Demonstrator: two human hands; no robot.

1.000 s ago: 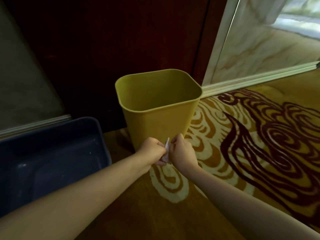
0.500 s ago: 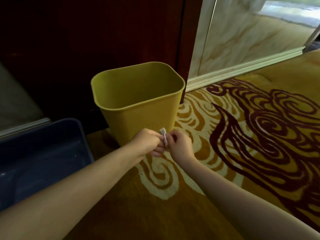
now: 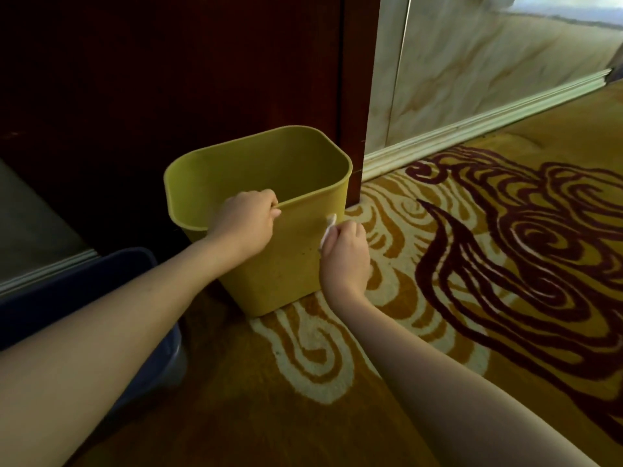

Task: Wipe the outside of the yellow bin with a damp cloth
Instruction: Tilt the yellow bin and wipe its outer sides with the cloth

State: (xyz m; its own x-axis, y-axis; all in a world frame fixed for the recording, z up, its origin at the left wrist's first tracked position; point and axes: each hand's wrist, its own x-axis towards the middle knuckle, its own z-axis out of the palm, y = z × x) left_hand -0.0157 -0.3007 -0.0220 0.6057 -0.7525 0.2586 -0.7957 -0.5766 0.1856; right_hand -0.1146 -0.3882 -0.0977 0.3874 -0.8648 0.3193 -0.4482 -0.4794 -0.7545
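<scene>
The yellow bin [image 3: 290,264] stands upright on the patterned carpet, against dark wooden panelling. My left hand [image 3: 244,222] grips the bin's near rim, fingers hooked over the edge into the bin. My right hand [image 3: 344,254] is closed around a small white cloth [image 3: 328,227] and presses it against the bin's outer front wall near the right corner, just below the rim. Only a corner of the cloth shows above the fingers.
A dark blue plastic tub [image 3: 101,298] sits on the floor to the left, partly under my left forearm. Dark wood panelling [image 3: 168,79] rises behind the bin. A marble-look wall with a pale skirting board [image 3: 472,126] runs off to the right.
Both hands held the cloth together low in front of the bin. My left hand has let go and risen onto the rim; my right hand has carried the cloth up onto the bin's wall.
</scene>
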